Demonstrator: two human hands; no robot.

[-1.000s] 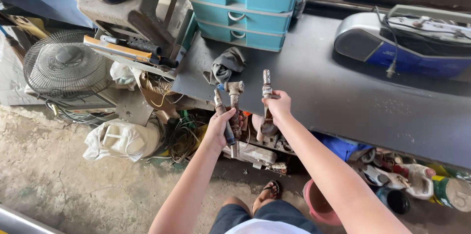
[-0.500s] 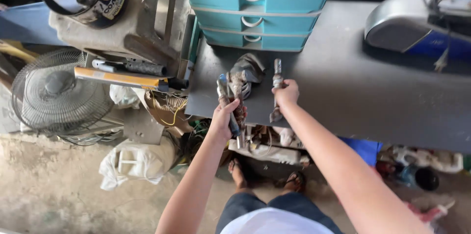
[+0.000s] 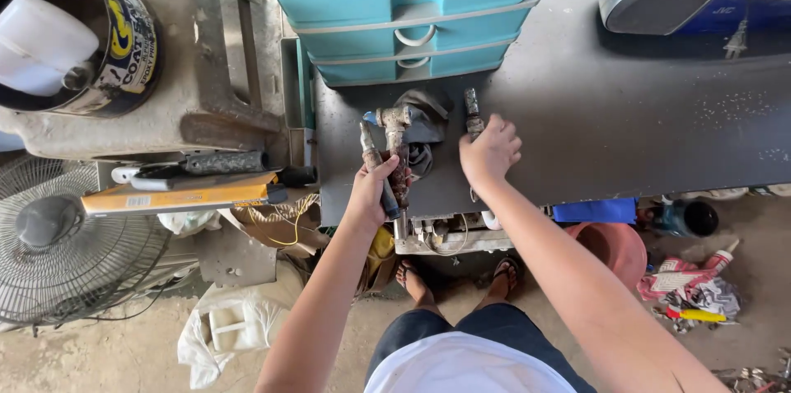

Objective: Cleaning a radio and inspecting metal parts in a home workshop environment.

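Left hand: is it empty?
No. The left hand grips rusty metal fittings and holds them upright over the edge of the grey table.

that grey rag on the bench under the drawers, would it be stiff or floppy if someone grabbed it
Probably floppy: the grey rag lies crumpled in soft folds on the dark bench. It looks light for its size, being thin cloth. It likely would not roll or slide far; pushed, it would bunch up. The rusty fitting in the left hand overlaps it, so its full extent is hidden.
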